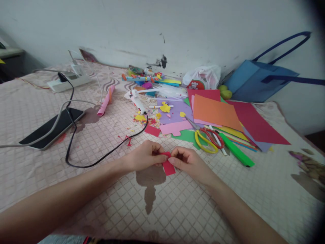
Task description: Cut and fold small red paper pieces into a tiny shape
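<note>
Paper strip (169,168), likely light, creasable, best edge-held, is being pinched by left hand (145,156) at 10 o'clock, right hand (191,163) at 2.

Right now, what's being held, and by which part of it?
A red paper strip, pinched near its far end by the left hand and right hand.

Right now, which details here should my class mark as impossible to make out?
All in the head view:
Held red paper: full shape, hidden by left hand and right hand.
Gray cable: continuation, cut off by left edge.
Paper scraps: too small to count.
</note>
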Available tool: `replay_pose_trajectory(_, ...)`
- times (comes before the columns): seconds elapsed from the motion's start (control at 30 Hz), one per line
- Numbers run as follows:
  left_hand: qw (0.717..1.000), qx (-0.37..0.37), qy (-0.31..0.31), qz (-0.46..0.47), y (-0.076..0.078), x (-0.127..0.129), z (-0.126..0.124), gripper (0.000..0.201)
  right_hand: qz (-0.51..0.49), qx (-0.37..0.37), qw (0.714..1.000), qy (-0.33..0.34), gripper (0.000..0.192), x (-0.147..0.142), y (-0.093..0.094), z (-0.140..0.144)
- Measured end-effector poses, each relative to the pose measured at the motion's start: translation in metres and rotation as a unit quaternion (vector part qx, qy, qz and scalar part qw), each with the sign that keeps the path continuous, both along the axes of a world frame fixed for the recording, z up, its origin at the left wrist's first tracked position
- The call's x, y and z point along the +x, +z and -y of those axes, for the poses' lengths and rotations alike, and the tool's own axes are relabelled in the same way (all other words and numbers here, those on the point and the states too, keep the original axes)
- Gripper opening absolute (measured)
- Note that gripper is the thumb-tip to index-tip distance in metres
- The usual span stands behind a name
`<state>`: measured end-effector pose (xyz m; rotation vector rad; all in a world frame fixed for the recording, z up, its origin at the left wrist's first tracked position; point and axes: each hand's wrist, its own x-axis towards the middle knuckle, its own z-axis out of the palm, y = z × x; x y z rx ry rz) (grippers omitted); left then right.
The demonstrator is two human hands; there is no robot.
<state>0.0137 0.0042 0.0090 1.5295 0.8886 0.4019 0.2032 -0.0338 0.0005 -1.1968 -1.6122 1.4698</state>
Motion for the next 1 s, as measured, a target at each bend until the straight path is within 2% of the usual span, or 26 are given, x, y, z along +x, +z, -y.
replay_pose_trajectory(0.1, 1.0, -0.014, 0.005, 0.003, -0.0002, 0.0015, 0.0009, 0.022, -0.005, 0.001, 1.0, 0.001, 0.016, 0.0, -0.0009, 0.0001)
replay_pose_trajectory(0.27, 0.993, -0.088, 0.049, 0.061, 0.0012, 0.0037, 0.0, 0.03, -0.021, 0.022, 0.999, -0.035, 0.018, 0.0012, -0.0023, -0.0019)
replay_pose_trajectory(0.47, 0.997, -0.045, 0.05, 0.039, -0.0027, 0.0007, -0.0014, 0.032, -0.042, -0.001, 0.997, -0.062, 0.02, 0.0014, -0.0048, -0.0026)
replay_pose_trajectory(0.67, 0.993, -0.07, 0.081, 0.049, 0.0, 0.0025, 0.0023, 0.028, -0.084, -0.013, 0.993, -0.077, 0.018, -0.004, -0.0067, 0.0004)
replay_pose_trajectory(0.9, 0.996, -0.053, 0.055, 0.049, 0.0008, 0.0038, 0.0021, 0.026, -0.083, -0.019, 0.993, -0.086, 0.019, -0.0058, -0.0072, 0.0014)
replay_pose_trajectory(1.0, 0.996, -0.049, 0.067, 0.046, 0.0014, 0.0045, 0.003, 0.028, -0.079, -0.027, 0.993, -0.079, 0.02, -0.0061, -0.0069, 0.0019)
